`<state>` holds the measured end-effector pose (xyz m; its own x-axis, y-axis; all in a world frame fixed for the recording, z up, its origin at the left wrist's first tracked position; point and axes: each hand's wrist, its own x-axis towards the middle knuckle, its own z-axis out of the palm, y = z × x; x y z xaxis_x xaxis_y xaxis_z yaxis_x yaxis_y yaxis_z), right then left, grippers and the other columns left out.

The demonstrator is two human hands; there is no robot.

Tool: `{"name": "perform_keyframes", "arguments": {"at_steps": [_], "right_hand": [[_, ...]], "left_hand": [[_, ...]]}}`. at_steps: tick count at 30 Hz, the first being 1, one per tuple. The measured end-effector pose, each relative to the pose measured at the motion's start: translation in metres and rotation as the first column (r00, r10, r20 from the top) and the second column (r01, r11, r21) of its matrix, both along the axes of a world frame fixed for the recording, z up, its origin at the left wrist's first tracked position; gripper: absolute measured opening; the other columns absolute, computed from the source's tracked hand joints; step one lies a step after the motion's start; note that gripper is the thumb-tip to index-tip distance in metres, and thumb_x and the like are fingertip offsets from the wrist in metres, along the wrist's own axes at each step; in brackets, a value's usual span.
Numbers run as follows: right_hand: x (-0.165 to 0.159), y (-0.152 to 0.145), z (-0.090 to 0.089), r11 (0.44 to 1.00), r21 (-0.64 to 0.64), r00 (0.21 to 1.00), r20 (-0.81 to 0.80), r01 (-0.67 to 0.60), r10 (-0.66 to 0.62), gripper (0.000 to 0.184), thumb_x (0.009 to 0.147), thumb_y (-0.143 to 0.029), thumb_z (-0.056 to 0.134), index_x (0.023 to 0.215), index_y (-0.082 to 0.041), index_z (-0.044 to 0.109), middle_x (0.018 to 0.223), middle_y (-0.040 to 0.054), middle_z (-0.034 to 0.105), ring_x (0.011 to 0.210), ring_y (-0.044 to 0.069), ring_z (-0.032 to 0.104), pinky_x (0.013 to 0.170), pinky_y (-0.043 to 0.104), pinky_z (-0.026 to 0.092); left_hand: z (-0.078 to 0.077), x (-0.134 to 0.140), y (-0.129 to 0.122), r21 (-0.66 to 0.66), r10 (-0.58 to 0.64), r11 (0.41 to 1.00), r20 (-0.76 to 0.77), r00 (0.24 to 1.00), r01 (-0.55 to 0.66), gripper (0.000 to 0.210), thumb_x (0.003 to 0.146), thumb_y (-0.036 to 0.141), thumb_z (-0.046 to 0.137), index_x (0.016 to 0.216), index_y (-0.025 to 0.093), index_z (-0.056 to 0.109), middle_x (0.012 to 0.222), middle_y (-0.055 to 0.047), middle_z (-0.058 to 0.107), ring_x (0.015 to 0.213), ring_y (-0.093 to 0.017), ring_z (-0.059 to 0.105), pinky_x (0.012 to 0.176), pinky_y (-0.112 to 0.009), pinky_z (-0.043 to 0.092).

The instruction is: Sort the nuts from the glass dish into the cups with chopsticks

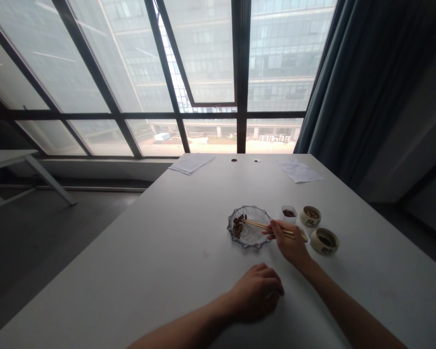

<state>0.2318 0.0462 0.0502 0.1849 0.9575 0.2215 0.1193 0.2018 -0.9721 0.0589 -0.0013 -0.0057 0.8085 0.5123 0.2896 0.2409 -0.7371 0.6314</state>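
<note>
My right hand (287, 241) grips a pair of wooden chopsticks (256, 224) over a clear glass dish (253, 240) with a scalloped rim. The chopstick tips meet small dark brown pieces (237, 228) gathered on the dish's left side; their kind is too small to make out. On the table in front of the dish rests my left hand (257, 292), its fingers curled in loosely and nothing visible in them. A white container (305, 235) is partly hidden behind my right hand.
Right of the dish stand a small white cup (288, 219) with dark pieces and two beige bowls, one farther back (310, 221) and one nearer (324, 247). Papers lie at the white table's far left (192, 164) and far right (301, 171). Windows and a blue curtain (343, 82) are beyond.
</note>
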Motion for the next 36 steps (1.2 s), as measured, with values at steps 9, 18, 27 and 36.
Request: {"name": "perform_keyframes", "arguments": {"at_steps": [9,18,27,36], "right_hand": [[0.045,-0.009,0.056,0.986,0.111,0.985,0.111,0.123,-0.135,0.052,0.093,-0.068,0.070,0.088,-0.017,0.080,0.084,0.0128,0.083,0.073,0.027,0.082,0.065,0.034,0.069],[0.089,-0.008,0.071,0.968,0.056,0.933,0.258,0.246,-0.252,0.045,0.094,-0.061,0.071,0.083,-0.019,0.080,0.076,0.0102,0.082,0.067,0.028,0.081,0.059,0.032,0.067],[0.073,-0.015,0.074,0.985,0.079,0.947,0.273,0.154,-0.170,0.052,0.096,-0.067,0.066,0.083,-0.018,0.078,0.079,0.0110,0.081,0.069,0.027,0.081,0.057,0.031,0.065],[0.040,-0.019,0.071,0.999,0.031,0.968,0.250,-0.021,0.013,0.054,0.096,-0.069,0.065,0.082,-0.017,0.077,0.076,0.0111,0.080,0.068,0.025,0.080,0.059,0.030,0.064]], "left_hand": [[-0.002,0.000,0.000,0.007,-0.001,1.000,0.003,1.000,0.001,0.021,0.086,0.009,0.069,0.102,0.023,0.072,0.110,-0.001,0.075,0.102,-0.019,0.063,0.101,-0.029,0.049],[0.000,-0.002,-0.001,-0.003,0.002,1.000,0.003,1.000,-0.002,0.021,0.088,0.010,0.068,0.103,0.023,0.073,0.110,-0.003,0.075,0.103,-0.020,0.064,0.099,-0.029,0.050],[0.000,-0.001,-0.002,-0.015,0.006,1.000,0.013,1.000,-0.006,0.021,0.088,0.009,0.067,0.103,0.023,0.074,0.110,-0.003,0.075,0.103,-0.020,0.064,0.100,-0.029,0.050],[0.001,-0.003,0.006,-0.187,-0.032,0.981,0.067,0.997,0.044,0.020,0.090,0.014,0.068,0.107,0.022,0.075,0.109,-0.004,0.076,0.103,-0.021,0.069,0.101,-0.031,0.049]]}}
